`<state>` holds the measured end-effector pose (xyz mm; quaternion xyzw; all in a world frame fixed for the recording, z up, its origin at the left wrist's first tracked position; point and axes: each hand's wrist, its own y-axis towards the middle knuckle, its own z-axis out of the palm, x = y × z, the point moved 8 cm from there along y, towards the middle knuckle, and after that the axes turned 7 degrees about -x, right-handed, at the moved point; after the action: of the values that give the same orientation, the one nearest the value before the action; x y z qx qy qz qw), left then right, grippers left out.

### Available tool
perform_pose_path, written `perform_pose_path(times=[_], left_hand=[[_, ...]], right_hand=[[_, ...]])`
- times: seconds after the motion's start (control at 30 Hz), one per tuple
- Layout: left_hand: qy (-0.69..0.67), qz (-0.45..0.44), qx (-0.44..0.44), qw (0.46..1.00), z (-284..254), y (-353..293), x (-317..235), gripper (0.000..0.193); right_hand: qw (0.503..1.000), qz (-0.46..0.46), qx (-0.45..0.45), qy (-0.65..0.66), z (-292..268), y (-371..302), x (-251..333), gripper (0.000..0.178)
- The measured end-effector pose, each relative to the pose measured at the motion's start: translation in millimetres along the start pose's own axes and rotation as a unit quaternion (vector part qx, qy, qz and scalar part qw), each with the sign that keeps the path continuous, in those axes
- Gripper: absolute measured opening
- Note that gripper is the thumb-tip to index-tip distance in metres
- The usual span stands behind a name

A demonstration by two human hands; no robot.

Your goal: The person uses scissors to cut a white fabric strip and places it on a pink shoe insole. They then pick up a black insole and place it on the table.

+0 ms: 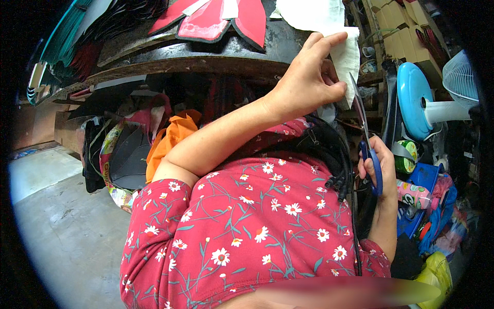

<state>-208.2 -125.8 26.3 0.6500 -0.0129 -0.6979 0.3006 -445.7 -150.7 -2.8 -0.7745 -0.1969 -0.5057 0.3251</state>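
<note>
The white textured strip (351, 55) hangs at the right end of the workbench (206, 65). The left hand (313, 71) pinches its left edge. The right hand (383, 157) grips the blue-handled scissors (364, 123), blades just beside the strip. Work appears partway: red panels (249, 28) carry black edging; no completed cut shows at the blades.

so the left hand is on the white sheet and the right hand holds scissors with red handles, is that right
Not quite: the handles are blue, not red, as the head view shows. The left hand is on the white sheet, and the right hand holds the scissors.
</note>
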Motion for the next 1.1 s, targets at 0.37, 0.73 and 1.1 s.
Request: perform_pose_path(times=[0.37, 0.73, 1.1], left_hand=[[-0.005, 0.019, -0.006, 1.0, 4, -12, -6, 0.09], [-0.041, 0.054, -0.004, 0.998, 3, -12, 3, 0.086], [-0.044, 0.025, 0.005, 0.999, 7, -19, 5, 0.092]], right_hand=[[0.999, 0.002, 0.003, 0.048, 11, -6, -1, 0.068], [0.996, 0.031, -0.018, 0.083, 5, -15, -12, 0.054], [0.994, 0.02, -0.011, 0.105, 13, -11, -13, 0.056]])
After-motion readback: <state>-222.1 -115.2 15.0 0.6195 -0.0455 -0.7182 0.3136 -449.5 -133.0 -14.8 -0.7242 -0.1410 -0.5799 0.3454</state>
